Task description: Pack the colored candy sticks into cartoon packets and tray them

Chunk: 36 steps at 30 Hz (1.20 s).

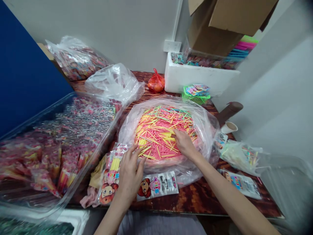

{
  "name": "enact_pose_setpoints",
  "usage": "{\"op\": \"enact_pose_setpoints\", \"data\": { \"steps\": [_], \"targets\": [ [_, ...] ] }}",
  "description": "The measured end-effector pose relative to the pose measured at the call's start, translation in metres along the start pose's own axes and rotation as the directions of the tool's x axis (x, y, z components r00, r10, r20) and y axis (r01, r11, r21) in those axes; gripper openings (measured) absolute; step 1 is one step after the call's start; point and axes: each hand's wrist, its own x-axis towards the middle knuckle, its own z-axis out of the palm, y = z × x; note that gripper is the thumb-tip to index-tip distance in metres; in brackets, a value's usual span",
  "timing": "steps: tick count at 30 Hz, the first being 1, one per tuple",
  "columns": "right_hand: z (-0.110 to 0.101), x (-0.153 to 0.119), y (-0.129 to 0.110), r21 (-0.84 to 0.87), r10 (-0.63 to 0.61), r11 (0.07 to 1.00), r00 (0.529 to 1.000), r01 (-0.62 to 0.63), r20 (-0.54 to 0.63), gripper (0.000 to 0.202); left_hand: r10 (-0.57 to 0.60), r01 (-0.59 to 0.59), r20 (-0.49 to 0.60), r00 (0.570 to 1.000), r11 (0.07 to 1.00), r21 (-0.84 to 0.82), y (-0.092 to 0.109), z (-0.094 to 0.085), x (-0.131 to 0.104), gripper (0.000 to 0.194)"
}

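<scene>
A heap of thin pink, yellow and green sticks [158,143] fills a clear plastic bag [206,130] with its mouth spread wide. Into the middle of the heap reaches my right hand [184,142], its fingers drawn together at some yellow sticks. My left hand [130,169] is open, fingers apart, at the bag's near left edge. Partly beneath it lies a printed packet [109,182] with yellow sticks showing in its window. Another printed packet [158,185] lies flat between my hands, in front of the bag.
To the left, a large clear tub [97,153] holds many filled packets. Behind stand a white foam box [200,76], a green basket [197,98] and a red bag [156,81]. A paper cup [229,127] and a bag of sticks [241,156] are at right.
</scene>
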Motion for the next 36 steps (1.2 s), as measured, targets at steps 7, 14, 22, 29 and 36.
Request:
{"op": "enact_pose_setpoints", "data": {
  "steps": [7,14,22,29,36],
  "targets": [
    [0.012,-0.061,-0.022,0.750,0.048,0.659,0.998,-0.060,0.038,0.018,0.074,-0.072,0.001,0.997,0.977,-0.201,0.035,0.039,0.006,0.061],
    [0.050,-0.092,-0.021,0.850,0.126,0.523,0.992,-0.065,-0.001,0.027,0.426,-0.389,0.250,0.870,0.903,-0.184,0.054,0.097,0.000,0.056],
    [0.054,-0.094,-0.021,0.866,0.115,0.500,0.991,0.000,-0.066,0.030,0.396,-0.357,0.381,0.835,0.918,-0.173,0.050,0.096,0.001,0.062],
    [0.037,-0.097,-0.017,0.883,0.207,0.461,0.978,-0.088,-0.010,0.018,0.203,-0.186,0.317,0.926,0.979,-0.085,0.026,0.057,-0.028,0.024],
    [0.046,-0.100,-0.014,0.878,0.208,0.470,0.978,-0.088,-0.013,0.018,0.193,-0.234,0.375,0.906,0.970,0.066,0.006,0.056,-0.059,0.037]
  ]
}}
